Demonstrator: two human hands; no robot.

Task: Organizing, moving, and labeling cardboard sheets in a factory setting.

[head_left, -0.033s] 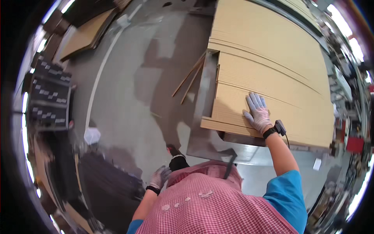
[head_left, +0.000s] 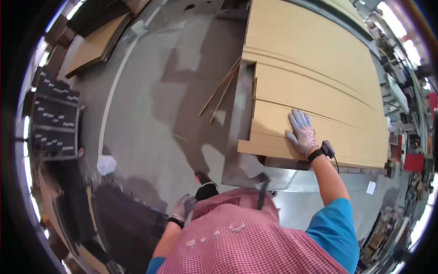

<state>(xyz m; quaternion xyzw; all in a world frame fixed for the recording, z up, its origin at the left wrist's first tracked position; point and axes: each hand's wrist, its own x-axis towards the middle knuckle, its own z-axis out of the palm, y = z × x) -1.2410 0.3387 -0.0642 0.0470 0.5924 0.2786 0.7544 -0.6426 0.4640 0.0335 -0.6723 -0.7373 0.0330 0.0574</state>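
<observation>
While the gloved right hand [head_left: 301, 133] rests palm down, fingers straight and slightly parted, on tan cardboard [head_left: 315, 86] stretching ahead and to both sides of it, the gloved left hand [head_left: 183, 208] hangs beside a checked apron [head_left: 237, 242], its grip impossible to tell. Thin brown strips [head_left: 224, 96] show left of the right hand.

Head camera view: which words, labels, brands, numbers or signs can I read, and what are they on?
None can be read.
White patches on the dark rack, perhaps labels: too small and blurred.
White paper at the right: no writing legible.
Cardboard under the right hand: creases, but no print that I can make out.
</observation>
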